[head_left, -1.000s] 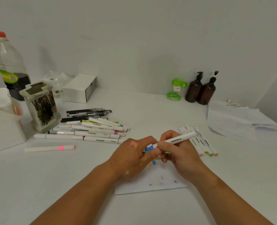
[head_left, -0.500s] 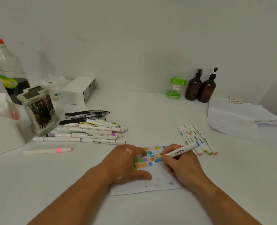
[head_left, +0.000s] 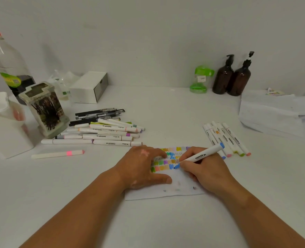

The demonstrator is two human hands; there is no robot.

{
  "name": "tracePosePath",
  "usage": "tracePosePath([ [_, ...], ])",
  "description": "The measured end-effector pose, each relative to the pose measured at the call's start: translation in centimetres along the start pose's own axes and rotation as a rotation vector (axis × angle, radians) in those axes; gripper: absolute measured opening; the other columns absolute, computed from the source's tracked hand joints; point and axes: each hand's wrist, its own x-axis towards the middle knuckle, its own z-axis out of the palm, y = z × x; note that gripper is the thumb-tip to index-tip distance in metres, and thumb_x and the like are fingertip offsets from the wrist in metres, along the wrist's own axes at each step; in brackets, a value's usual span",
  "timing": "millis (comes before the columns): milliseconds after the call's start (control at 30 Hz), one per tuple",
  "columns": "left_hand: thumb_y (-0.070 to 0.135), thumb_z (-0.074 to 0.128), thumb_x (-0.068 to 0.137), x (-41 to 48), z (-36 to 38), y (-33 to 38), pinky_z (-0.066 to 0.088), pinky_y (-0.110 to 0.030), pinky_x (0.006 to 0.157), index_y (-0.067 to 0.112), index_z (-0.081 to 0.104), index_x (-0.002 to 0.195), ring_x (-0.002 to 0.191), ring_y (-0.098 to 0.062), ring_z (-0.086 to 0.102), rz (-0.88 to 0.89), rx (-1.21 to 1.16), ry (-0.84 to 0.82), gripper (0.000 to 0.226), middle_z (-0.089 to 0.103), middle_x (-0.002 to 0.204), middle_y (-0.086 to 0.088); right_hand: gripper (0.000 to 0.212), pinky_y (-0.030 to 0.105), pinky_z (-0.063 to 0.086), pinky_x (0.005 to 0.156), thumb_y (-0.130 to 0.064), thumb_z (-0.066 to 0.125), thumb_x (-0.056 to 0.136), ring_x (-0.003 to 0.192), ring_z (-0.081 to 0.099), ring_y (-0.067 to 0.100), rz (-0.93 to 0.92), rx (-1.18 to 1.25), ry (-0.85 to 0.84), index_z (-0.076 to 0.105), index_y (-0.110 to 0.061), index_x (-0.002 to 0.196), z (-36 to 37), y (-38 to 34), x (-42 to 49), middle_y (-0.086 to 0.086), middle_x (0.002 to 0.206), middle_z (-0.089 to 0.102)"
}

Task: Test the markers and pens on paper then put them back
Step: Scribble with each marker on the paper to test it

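The right grip pinches the blue marker, tip down on the paper, barrel slanting up and right toward the row of markers just beyond. The left grip lies flat, pressing the paper.

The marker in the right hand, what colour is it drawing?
Blue: the white plastic marker leaves a blue patch, clearest in the head view.

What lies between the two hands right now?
Head view: the paper, covered in colour scribbles, lies between the left hand and right hand; the marker tip touches it.
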Motion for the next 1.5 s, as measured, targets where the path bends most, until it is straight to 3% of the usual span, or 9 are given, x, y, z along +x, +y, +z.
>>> tracePosePath([
  [967,0.084,0.063,0.06,0.3,0.2,-0.2,0.048,-0.025,0.09,0.039,0.055,0.134,0.098,-0.006,0.048,-0.015,-0.021,-0.028,0.087,0.059,0.133,0.013,0.012,0.012,0.04,0.044,-0.021,0.074,0.082,0.052,0.055,-0.002,-0.042,-0.054,0.128,0.068,-0.029,0.074,0.3,0.7,0.3,-0.013,0.058,0.063],
  [1100,0.082,0.065,0.062,0.1,-0.1,-0.2,0.048,-0.026,0.09,0.04,0.055,0.135,0.097,-0.007,0.049,-0.012,-0.025,-0.032,0.085,0.06,0.128,0.014,0.015,0.015,0.039,0.043,-0.014,0.072,0.084,0.048,0.053,0.002,-0.021,0.088,0.221,0.069,-0.023,0.073,0.2,1.0,0.4,-0.011,0.054,0.061],
  [1200,0.072,0.071,0.071,-0.3,-0.6,-0.3,0.048,-0.024,0.087,0.041,0.049,0.136,0.095,-0.006,0.051,0.0,-0.061,0.004,0.075,0.06,0.114,0.015,0.019,0.02,0.039,0.041,-0.006,0.07,0.086,0.046,0.049,0.009,-0.011,0.382,0.244,0.069,-0.021,0.074,-0.7,0.4,0.4,-0.003,0.054,0.058],
  [1267,0.049,0.068,0.087,-0.5,-1.0,-0.4,0.047,-0.027,0.075,0.036,0.046,0.132,0.084,-0.007,0.052,-0.01,-0.199,0.098,0.051,0.056,0.092,0.01,0.011,0.021,0.041,0.042,-0.011,0.072,0.083,0.047,0.051,0.012,-0.047,0.425,0.17,0.067,-0.018,0.075,-1.5,-0.7,0.7,0.001,0.056,0.058],
  [1333,0.022,0.049,0.099,-0.5,-1.6,-0.3,0.049,-0.039,0.069,0.023,0.045,0.118,0.072,-0.012,0.049,-0.041,-0.465,0.208,0.02,0.051,0.081,0.005,0.007,0.023,0.042,0.043,-0.02,0.072,0.077,0.048,0.053,0.013,-0.09,0.391,0.071,0.067,-0.016,0.075,-2.1,-1.8,1.5,0.003,0.058,0.06],
  [1367,0.011,0.042,0.101,-0.5,-1.8,-0.2,0.048,-0.041,0.073,0.019,0.044,0.111,0.07,-0.014,0.048,-0.058,-0.565,0.273,0.013,0.051,0.079,0.004,0.009,0.024,0.042,0.043,-0.023,0.073,0.075,0.049,0.053,0.014,-0.108,0.377,0.027,0.067,-0.016,0.074,-2.2,-2.3,2.0,0.005,0.058,0.06],
  [1433,-0.001,0.037,0.101,-0.4,-2.0,0.1,0.047,-0.033,0.078,0.017,0.041,0.106,0.079,-0.017,0.053,-0.089,-0.644,0.383,0.019,0.059,0.082,0.004,0.01,0.026,0.042,0.044,-0.024,0.074,0.075,0.05,0.051,0.018,-0.143,0.379,-0.007,0.067,-0.016,0.074,-1.8,-2.8,2.6,0.008,0.057,0.058],
  [1500,0.002,0.038,0.102,-0.3,-1.8,0.4,0.049,-0.022,0.074,0.022,0.039,0.108,0.092,-0.004,0.058,-0.112,-0.649,0.414,0.021,0.068,0.094,0.01,0.009,0.027,0.042,0.044,-0.021,0.074,0.074,0.05,0.048,0.02,-0.151,0.483,0.008,0.067,-0.015,0.074,-1.0,-2.4,2.8,0.01,0.056,0.053],
])
